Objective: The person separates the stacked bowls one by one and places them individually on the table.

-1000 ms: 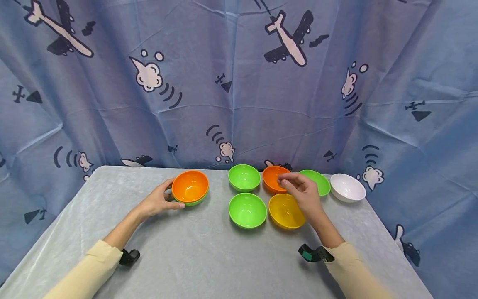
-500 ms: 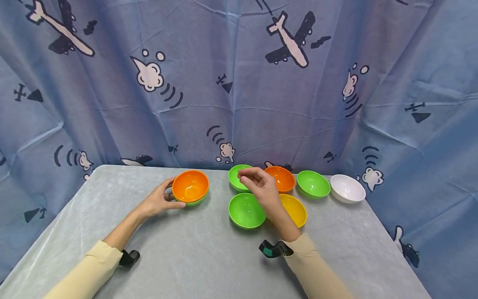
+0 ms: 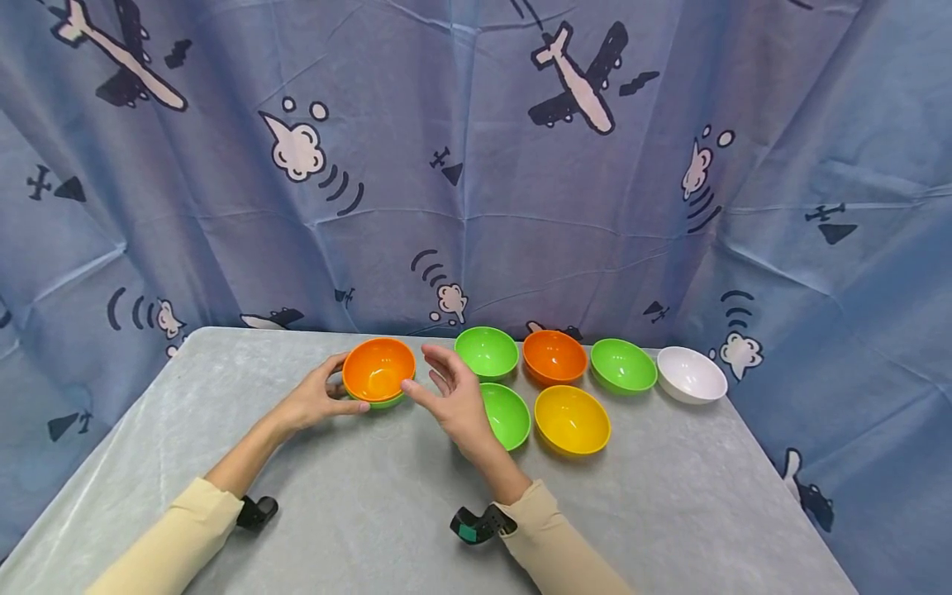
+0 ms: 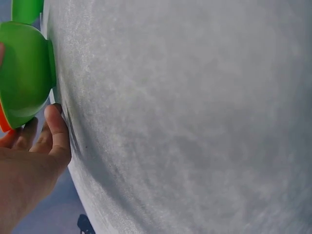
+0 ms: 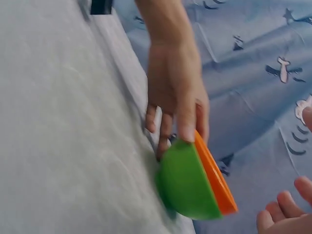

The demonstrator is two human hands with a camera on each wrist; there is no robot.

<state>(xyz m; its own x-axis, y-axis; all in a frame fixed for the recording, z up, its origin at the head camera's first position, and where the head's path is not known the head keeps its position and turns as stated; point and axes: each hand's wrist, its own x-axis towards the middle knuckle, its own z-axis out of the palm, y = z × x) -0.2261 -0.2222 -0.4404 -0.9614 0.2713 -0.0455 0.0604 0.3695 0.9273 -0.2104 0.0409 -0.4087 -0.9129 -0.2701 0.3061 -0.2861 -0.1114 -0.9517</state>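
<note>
An orange bowl (image 3: 379,372) sits nested in a green bowl (image 3: 387,403) on the left part of the table; in the right wrist view the green bowl (image 5: 187,183) shows its outer side, the orange rim sticking out. My left hand (image 3: 316,401) holds this pair from the left, thumb at the front and fingers round the back. In the left wrist view the fingers of that hand (image 4: 34,161) reach the bowl's side. My right hand (image 3: 457,401) hovers just right of the pair, thumb and fingers spread apart, nothing held. Its thumb tip is close to the orange rim.
To the right stand a back row of a green bowl (image 3: 487,353), an orange bowl (image 3: 554,358), another green bowl (image 3: 623,366) and a white bowl (image 3: 692,375). In front are a green bowl (image 3: 509,417) and a yellow bowl (image 3: 572,420). A blue curtain (image 3: 387,165) hangs behind the table.
My right hand has travelled left from over the right-hand bowls to beside the nested pair, its fingers spreading apart. The left hand and the bowls have stayed in place.
</note>
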